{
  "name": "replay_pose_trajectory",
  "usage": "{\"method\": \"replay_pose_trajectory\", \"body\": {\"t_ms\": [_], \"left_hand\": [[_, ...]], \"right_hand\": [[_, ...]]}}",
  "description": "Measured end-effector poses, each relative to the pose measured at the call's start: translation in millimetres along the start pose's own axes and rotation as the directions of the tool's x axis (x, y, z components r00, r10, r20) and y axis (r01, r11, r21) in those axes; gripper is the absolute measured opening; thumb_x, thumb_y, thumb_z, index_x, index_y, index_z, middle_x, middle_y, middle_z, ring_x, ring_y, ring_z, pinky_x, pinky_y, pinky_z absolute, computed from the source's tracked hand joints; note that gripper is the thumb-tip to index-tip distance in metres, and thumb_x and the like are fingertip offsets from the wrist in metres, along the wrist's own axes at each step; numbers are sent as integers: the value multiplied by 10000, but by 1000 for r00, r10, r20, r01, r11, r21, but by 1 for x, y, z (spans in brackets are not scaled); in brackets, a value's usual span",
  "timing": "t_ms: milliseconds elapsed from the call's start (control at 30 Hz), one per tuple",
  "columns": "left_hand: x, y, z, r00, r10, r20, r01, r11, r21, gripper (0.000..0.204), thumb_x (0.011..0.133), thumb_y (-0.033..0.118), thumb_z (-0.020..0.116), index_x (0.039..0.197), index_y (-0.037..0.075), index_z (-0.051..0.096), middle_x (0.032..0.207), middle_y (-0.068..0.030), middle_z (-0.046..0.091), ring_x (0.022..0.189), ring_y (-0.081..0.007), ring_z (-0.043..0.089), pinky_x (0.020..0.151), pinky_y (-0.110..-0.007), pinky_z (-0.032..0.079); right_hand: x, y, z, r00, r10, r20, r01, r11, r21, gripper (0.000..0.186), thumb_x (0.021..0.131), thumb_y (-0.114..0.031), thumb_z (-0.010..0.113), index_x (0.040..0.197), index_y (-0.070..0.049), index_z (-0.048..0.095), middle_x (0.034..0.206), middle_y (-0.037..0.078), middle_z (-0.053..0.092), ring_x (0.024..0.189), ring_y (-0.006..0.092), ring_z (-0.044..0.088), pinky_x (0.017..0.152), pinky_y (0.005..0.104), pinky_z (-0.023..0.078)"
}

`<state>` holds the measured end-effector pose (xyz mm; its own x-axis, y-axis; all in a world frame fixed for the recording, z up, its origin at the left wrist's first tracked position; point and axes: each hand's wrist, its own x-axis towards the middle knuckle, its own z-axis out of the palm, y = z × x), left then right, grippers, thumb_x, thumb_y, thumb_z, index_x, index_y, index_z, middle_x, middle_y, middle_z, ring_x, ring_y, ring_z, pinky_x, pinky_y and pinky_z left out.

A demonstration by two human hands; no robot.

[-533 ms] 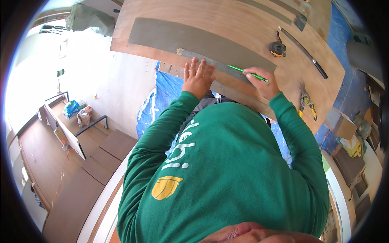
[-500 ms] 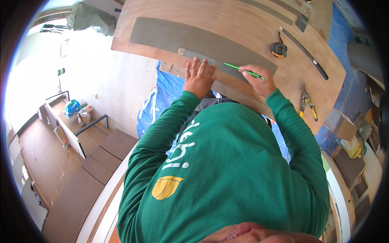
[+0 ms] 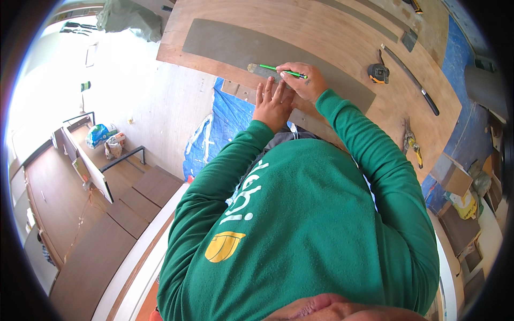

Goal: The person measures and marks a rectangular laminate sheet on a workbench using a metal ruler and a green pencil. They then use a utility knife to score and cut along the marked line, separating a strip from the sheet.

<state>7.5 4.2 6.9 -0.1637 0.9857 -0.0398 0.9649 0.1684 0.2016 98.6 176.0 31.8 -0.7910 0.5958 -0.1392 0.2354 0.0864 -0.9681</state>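
My left hand (image 3: pixel 273 109) lies with fingers stretched on a metal ruler (image 3: pixel 266 73), near the lower edge of a long grey strip (image 3: pixel 326 69) on a plywood board (image 3: pixel 412 101). My right hand (image 3: pixel 305 81) grips a green pencil (image 3: pixel 273 68), its point near the ruler's left end, just above my left fingers. To the right on the board lie an orange and black tape measure (image 3: pixel 379 73), a long black-handled tool (image 3: pixel 428 101) and yellow-handled snips (image 3: pixel 412 144).
Blue sheeting (image 3: pixel 206 139) shows below the board's left part. A narrow grey strip (image 3: pixel 369 24) lies along the far side. Bags (image 3: pixel 99 136) and a black metal bracket (image 3: pixel 120 160) are at the left, a cardboard box (image 3: pixel 455 179) at the right.
My right hand and pencil have moved left and up along the ruler to its left end. The whole view has shifted slightly rightward in the frame.
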Motion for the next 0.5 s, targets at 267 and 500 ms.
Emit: {"method": "replay_pose_trajectory", "body": {"t_ms": [267, 500], "left_hand": [[1, 3, 1, 1000, 2, -22, -2, 1000, 1, 470, 1002, 430, 652, 1444, 272, 633, 1571, -104, 497, 1534, -414, 347, 1262, -638, 213], [0, 4, -3, 1000, -3, -6, 3, 1000, -2, 505, 1019, 424, 632, 1503, 286, 579, 1587, -106, 482, 1544, -408, 328, 1266, -633, 210]], "right_hand": [[-26, 3, -30, 992, -127, 1, 127, 990, -53, 192, 962, -126, 689, 1118, -43, 765, 1074, 160, 774, 997, 293, 747, 868, 384, 576], [-153, 2, -132, 997, 64, -38, -69, 984, -167, 167, 952, -86, 706, 1092, -17, 766, 1050, 138, 780, 988, 241, 745, 884, 353, 567]]}}
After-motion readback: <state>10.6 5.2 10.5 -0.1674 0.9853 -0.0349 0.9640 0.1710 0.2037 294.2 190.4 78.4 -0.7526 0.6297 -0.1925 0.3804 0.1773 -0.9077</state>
